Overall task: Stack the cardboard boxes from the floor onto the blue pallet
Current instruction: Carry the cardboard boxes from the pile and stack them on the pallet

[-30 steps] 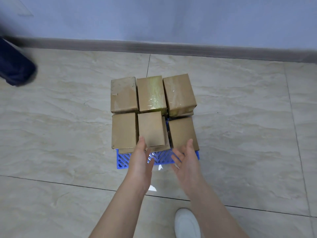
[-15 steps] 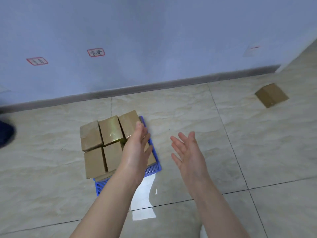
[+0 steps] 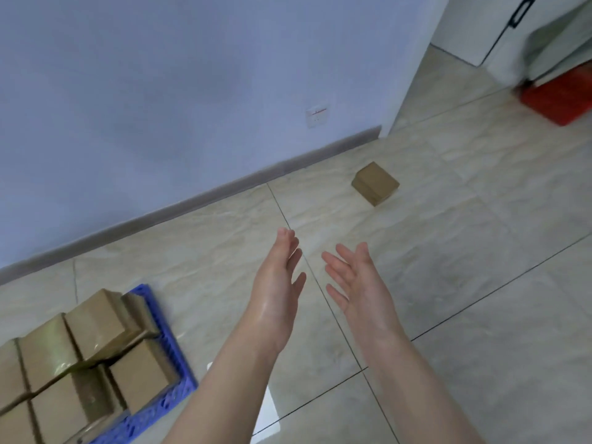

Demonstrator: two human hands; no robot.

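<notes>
brown cardboard boxes (image 3: 89,357) stacked side by side on blue plastic grid pallet (image 3: 153,410), lower left | lone brown cardboard box (image 3: 375,182) on beige tiled floor (image 3: 480,283), well apart to the right, near grey baseboard (image 3: 192,200) | left hand (image 3: 278,283), right hand (image 3: 358,283) side by side, between pallet and lone box | red plastic crate (image 3: 557,97) far right, behind

No legible text anywhere. Only candidate: a red marking on the white wall plate (image 3: 317,116), low on the blue-grey wall, too blurred to read.
</notes>
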